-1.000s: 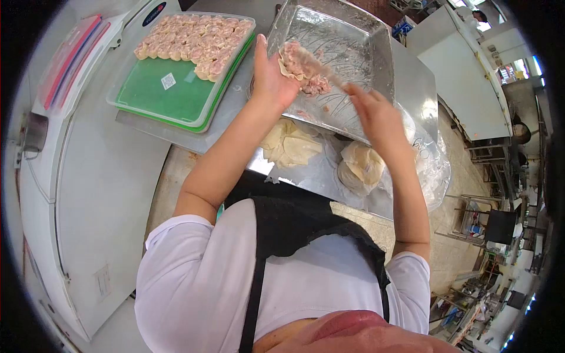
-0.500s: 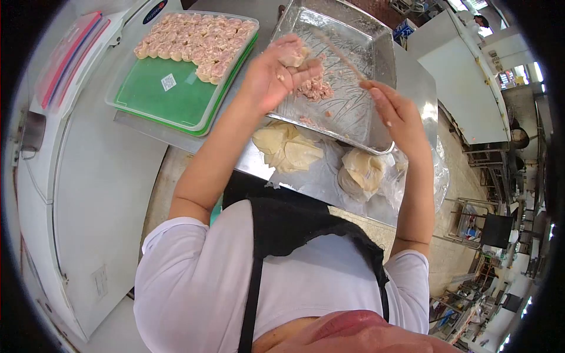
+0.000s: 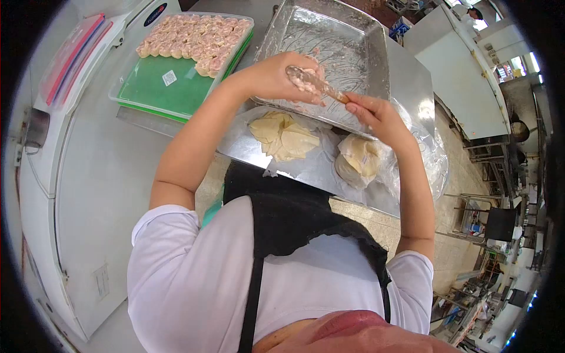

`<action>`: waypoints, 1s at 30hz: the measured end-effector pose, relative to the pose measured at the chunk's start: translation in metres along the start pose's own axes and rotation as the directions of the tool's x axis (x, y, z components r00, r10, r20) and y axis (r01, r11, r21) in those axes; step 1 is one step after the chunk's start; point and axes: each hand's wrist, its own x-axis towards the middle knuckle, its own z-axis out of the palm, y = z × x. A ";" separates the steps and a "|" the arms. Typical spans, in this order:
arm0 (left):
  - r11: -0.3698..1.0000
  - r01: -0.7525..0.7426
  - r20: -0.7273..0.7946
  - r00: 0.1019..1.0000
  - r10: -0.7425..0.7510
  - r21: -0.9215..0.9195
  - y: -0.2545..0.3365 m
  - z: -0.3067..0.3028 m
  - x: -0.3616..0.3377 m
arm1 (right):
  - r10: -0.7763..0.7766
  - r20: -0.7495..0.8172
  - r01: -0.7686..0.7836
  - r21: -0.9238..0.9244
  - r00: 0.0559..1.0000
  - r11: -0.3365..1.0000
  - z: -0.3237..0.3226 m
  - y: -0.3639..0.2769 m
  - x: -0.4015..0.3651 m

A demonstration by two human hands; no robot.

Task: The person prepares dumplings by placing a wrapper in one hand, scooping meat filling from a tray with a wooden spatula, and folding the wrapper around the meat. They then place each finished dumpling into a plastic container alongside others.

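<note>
At a metal desk [image 3: 419, 82] here in the kitchen, one person's L hand [image 3: 279, 76] is curled round pink filling [image 3: 304, 86] over a metal pan [image 3: 347, 65]; can't tell how much wrapper is under it. R hand [image 3: 376, 117] grips the handle of a flat spatula [image 3: 318, 84], blade up against the filling. Mix looks soft, sticky & prob light, apt to smear: best cupped from below w/ gentle finger pressure, no hard squeeze. Spatula seems stiff; handle end's the place to hold, tho grease could make it slippery. Nearby, loose wrappers [image 3: 282, 138] look thin, floppy & easily torn, best lifted by an edge; filled dumplings [image 3: 194, 38] sit packed in a plastic box [image 3: 147, 88]
</note>
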 end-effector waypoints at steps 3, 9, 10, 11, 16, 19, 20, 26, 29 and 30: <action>0.858 0.386 0.003 0.912 -0.410 -0.338 -0.033 0.010 0.006 | -0.170 -0.126 0.157 -0.104 0.977 0.982 -0.002 0.010 0.010; 0.817 0.390 -0.089 0.880 -0.467 -0.424 -0.057 0.010 0.002 | -0.304 -0.307 0.080 -0.574 0.902 0.815 0.036 0.047 0.033; 0.819 0.389 -0.094 0.880 -0.466 -0.423 -0.050 0.008 0.002 | -0.134 -0.182 -0.051 -0.755 0.974 0.654 0.026 0.059 0.030; 0.824 0.387 -0.104 0.879 -0.465 -0.413 -0.044 0.002 0.002 | -0.139 -0.187 -0.050 -0.752 0.972 0.658 0.022 0.066 0.030; 0.973 0.185 -0.246 0.945 -0.215 -0.142 -0.037 -0.009 -0.003 | 0.037 -0.248 -0.151 -0.456 0.968 0.877 -0.017 0.033 0.000; 0.999 0.032 -0.248 0.968 -0.031 0.001 -0.039 -0.006 0.001 | 0.078 -0.239 -0.095 -0.061 0.968 0.994 -0.030 0.008 -0.015; 0.998 0.060 -0.170 0.983 -0.062 -0.021 -0.038 -0.004 0.004 | 0.065 -0.175 -0.042 0.132 0.982 0.990 -0.028 0.002 -0.017; 0.988 0.149 0.106 0.983 -0.152 0.035 -0.028 -0.010 0.016 | -0.097 -0.055 0.094 -0.056 0.994 0.994 -0.007 0.015 0.013; 0.965 0.241 -0.114 0.961 -0.252 -0.103 -0.035 -0.006 0.008 | -0.277 -0.256 0.160 -0.396 0.926 0.904 -0.007 -0.012 0.002; 0.965 0.243 -0.118 0.960 -0.254 -0.101 -0.039 -0.007 0.007 | -0.341 -0.385 0.099 -0.526 0.858 0.844 -0.004 -0.022 -0.002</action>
